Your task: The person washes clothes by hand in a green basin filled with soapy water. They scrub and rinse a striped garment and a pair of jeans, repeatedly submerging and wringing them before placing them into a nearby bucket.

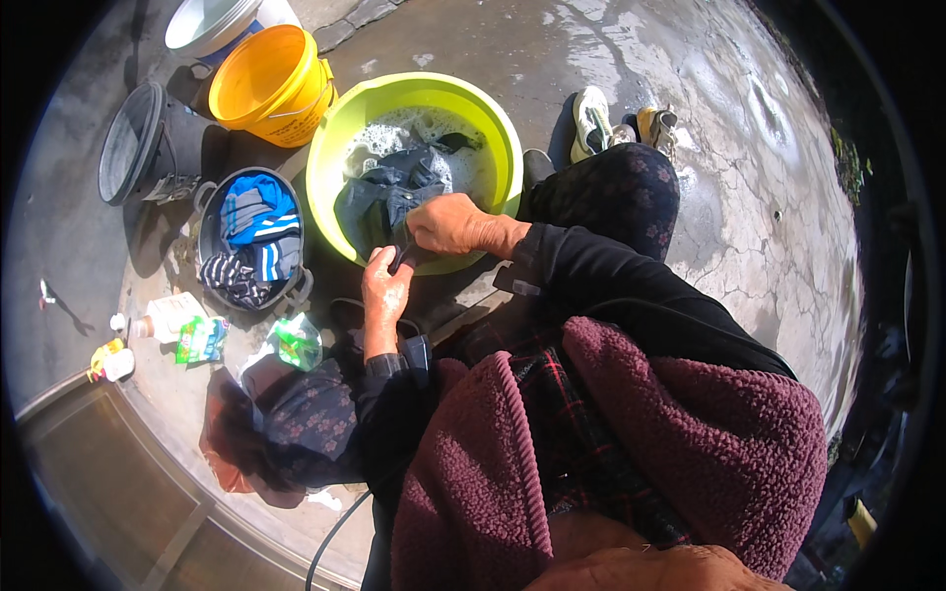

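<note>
A lime-green basin [510, 148] holds soapy water [419, 123] and a dark grey wet garment [399, 182]. Over the basin's near side, my right hand [453, 225] is closed on the cloth, knuckles up. My left hand [387, 288] sits lower and a little to the left, by the near rim, with thumb and fingers pinching a dark edge of the same garment. The two hands are close together, the cloth running between them. Most of the garment lies bunched in the suds, and part of it is hidden behind my hands.
Left of the basin stand a yellow bucket [258, 84], a dark grey bucket [133, 148], a white bucket [202, 30] and a grey tub [301, 212] of clothes. Nearer lie a white bottle [172, 317] and green packets [200, 340]. Shoes [593, 123] rest to the right.
</note>
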A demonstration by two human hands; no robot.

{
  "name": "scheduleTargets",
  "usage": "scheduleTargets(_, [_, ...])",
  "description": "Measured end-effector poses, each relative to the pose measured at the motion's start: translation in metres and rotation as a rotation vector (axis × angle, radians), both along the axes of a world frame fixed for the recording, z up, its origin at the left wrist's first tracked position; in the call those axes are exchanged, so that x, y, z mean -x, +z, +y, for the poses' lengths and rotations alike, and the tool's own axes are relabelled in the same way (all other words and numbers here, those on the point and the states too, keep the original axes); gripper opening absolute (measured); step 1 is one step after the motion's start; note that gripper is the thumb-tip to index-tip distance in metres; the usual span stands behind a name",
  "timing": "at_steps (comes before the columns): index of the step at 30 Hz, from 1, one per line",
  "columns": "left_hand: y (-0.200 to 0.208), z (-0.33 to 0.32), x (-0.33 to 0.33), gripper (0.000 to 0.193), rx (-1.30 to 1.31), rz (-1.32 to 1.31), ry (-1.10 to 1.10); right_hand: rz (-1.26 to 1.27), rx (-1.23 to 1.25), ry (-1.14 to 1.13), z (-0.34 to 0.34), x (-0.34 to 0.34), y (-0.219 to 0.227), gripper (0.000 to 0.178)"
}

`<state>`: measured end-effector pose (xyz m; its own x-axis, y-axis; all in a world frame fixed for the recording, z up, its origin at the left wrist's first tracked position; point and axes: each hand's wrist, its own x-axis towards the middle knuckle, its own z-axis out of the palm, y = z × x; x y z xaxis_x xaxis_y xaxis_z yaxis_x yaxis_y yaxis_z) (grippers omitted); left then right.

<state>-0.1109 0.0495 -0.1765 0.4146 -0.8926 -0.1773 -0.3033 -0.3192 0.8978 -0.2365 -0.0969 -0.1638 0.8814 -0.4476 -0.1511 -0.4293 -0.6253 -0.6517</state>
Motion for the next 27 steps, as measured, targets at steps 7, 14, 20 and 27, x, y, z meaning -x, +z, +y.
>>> scheduleTargets(7, [-0.007, 0.003, 0.001, 0.022, -0.042, 0.045, -0.018, 0.146, -0.072, 0.169, -0.004, -0.002, 0.011, 0.019])
scheduleTargets(14, [-0.01, 0.001, 0.002, 0.019, -0.046, 0.075, 0.068, 0.252, -0.143, 0.094, 0.009, 0.005, 0.016, 0.026])
scheduleTargets(20, [-0.01, 0.0, 0.002, 0.015, -0.114, 0.011, 0.082, 0.276, -0.017, -0.001, 0.022, 0.009, 0.005, 0.027])
scheduleTargets(27, [-0.015, 0.0, 0.003, 0.017, -0.042, 0.111, 0.087, 0.137, 0.184, -0.009, 0.007, 0.007, -0.001, 0.02])
